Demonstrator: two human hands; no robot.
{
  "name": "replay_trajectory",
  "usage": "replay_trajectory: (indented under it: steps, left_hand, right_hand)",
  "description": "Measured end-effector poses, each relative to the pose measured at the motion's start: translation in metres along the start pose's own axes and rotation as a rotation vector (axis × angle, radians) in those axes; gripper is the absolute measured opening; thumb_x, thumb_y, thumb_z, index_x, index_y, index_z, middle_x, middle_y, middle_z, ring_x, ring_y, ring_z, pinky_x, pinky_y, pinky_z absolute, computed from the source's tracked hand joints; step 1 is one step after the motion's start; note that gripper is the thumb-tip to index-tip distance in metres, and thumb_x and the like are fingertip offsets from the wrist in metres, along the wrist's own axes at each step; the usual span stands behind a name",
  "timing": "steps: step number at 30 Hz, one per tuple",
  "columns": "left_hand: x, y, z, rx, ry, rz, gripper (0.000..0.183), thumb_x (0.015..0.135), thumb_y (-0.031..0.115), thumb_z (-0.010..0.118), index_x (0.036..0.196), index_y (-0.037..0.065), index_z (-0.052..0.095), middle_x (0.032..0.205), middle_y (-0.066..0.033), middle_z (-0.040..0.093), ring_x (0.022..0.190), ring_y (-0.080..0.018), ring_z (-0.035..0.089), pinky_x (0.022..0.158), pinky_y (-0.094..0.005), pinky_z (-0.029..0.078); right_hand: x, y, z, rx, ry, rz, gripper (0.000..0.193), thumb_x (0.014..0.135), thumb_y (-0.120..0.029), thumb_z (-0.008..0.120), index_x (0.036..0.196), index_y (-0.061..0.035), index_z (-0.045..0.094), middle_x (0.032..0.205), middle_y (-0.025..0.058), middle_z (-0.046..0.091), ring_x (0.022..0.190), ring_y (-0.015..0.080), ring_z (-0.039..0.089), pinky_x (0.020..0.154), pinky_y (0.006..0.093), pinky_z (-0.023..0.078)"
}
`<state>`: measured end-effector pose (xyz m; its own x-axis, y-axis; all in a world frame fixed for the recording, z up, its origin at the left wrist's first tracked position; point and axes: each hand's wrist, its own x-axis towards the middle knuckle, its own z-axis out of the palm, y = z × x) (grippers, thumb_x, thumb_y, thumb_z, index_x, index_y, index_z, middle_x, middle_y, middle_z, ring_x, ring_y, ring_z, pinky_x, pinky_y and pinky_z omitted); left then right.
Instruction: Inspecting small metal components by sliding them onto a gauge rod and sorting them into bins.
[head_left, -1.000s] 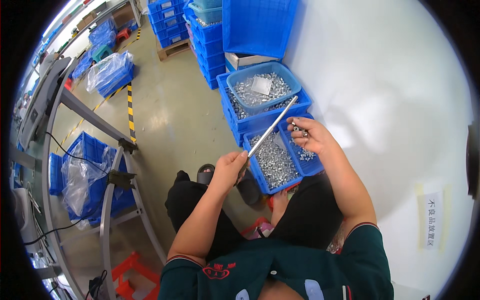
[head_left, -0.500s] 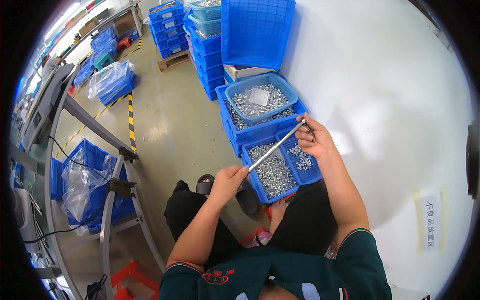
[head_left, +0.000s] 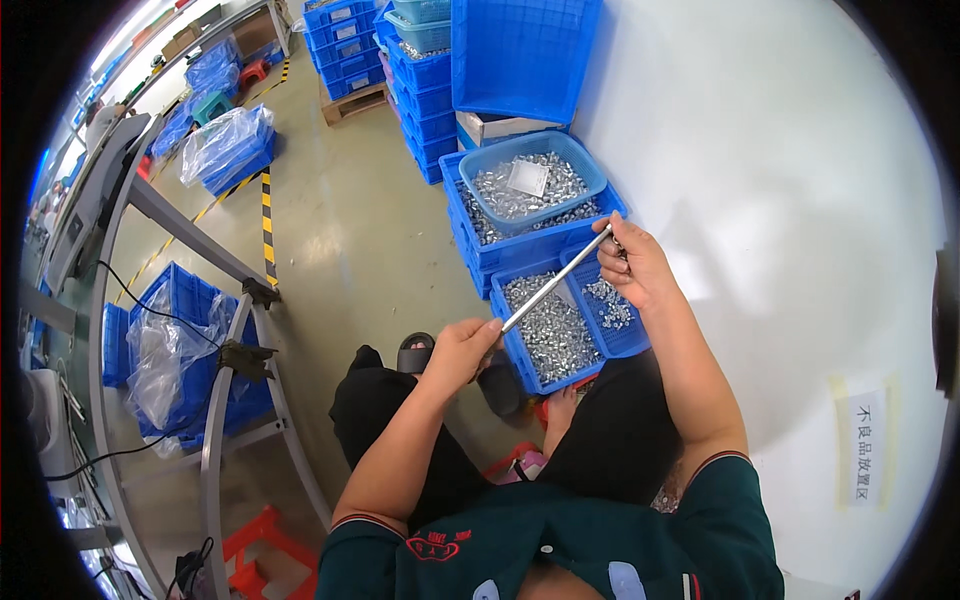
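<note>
Two grips, left hand (head_left: 462,355) and right hand (head_left: 636,265), clasp opposite ends of a slim, shiny silver rod (head_left: 555,282) aslant at mid-frame. It partly hides a blue bin (head_left: 568,381) of small metal parts (head_left: 545,342); a pale-blue basket (head_left: 591,168) sits higher in frame. Both hands curl, forearms (head_left: 392,445) angled up from below.

Left hand (head_left: 462,352) grips the rod (head_left: 555,280) at its near end; right hand (head_left: 637,266) pinches its far end, fingers (head_left: 613,264) curled.
</note>
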<state>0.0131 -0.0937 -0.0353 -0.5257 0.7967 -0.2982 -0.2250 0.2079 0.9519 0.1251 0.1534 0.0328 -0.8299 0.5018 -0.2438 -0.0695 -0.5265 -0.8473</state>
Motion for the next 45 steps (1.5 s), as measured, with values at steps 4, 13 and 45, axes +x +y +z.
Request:
replay_trajectory:
  steps: [4, 13, 45]
  left_hand:
    - [0.004, -0.005, 0.002, -0.080, -0.056, -0.014, 0.033, 0.089, 0.032, 0.051, 0.072, 0.004, 0.056, 0.053, 0.0008, 0.046, 0.043, -0.0057, 0.040, 0.040, -0.0205, 0.029]
    - [0.001, 0.010, 0.007, -0.162, -0.147, -0.087, 0.032, 0.089, 0.032, 0.050, 0.074, 0.005, 0.056, 0.054, 0.0009, 0.046, 0.044, -0.0068, 0.040, 0.042, -0.0214, 0.031]
    - [0.002, -0.003, 0.013, -0.102, -0.094, -0.084, 0.033, 0.090, 0.033, 0.050, 0.073, 0.005, 0.055, 0.053, 0.0003, 0.046, 0.040, -0.0065, 0.038, 0.038, -0.0208, 0.028]
  right_hand:
    - [-0.004, -0.001, 0.003, -0.268, 0.105, -0.119, 0.024, 0.091, -0.026, 0.051, 0.089, -0.0030, 0.057, 0.060, -0.0020, 0.043, 0.044, 0.0029, 0.034, 0.035, 0.0161, 0.023]
    - [-0.010, -0.009, 0.008, -0.166, 0.032, -0.190, 0.025, 0.088, -0.026, 0.057, 0.091, -0.0013, 0.060, 0.059, -0.0023, 0.042, 0.043, 0.0026, 0.034, 0.036, 0.0156, 0.024]
    - [0.007, -0.005, -0.029, 0.191, 0.031, 0.151, 0.017, 0.087, -0.013, 0.052, 0.098, 0.0005, 0.055, 0.072, 0.0030, 0.048, 0.047, 0.0040, 0.033, 0.035, 0.0157, 0.024]
